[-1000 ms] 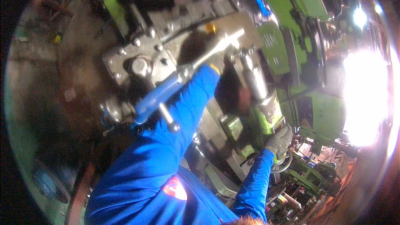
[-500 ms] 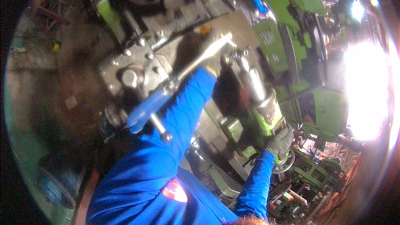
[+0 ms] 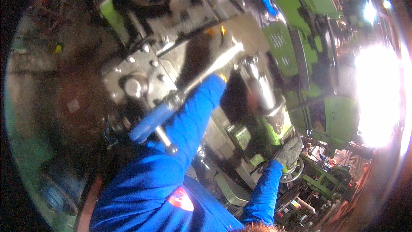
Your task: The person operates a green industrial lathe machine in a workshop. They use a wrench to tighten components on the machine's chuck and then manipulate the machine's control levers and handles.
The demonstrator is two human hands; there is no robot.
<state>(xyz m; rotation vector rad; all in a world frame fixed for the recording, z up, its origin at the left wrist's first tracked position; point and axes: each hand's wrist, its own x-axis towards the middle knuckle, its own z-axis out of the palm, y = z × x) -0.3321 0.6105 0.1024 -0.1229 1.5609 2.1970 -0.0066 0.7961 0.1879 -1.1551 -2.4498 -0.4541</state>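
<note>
Green machinery [image 3: 279, 47] fills the right half of my view, and behind its steel parts the left side falls into shadow. My left blue sleeve [image 3: 146, 180] reaches up through the middle; my right blue sleeve [image 3: 262, 189] rises lower down, to its right.

Between them stands the work in hand: a green housing [image 3: 274, 120], right of centre, with a bright steel cylinder [image 3: 265, 92] projecting from its upper end. To the left is a bolted steel block [image 3: 143, 68]. Beside it a blue handle [image 3: 153, 122] lies next to my left forearm, and a slim shiny bar [image 3: 210, 68] points from there toward the cylinder's tip; whether bar and tip touch I cannot tell.

My right hand [image 3: 289, 149], in a dark glove, lies against the housing's lower end, just above a handwheel [image 3: 294, 172]. Its fingers look bent, but I cannot tell whether they grip anything. Past the yellow cuff [image 3: 222, 77], my left hand is lost in blur, so its fingers are unknown to me.

I judge the job midway: the cylinder is out of its housing, my right hand is in place, and no finished result shows. How much remains, I cannot tell.
</note>
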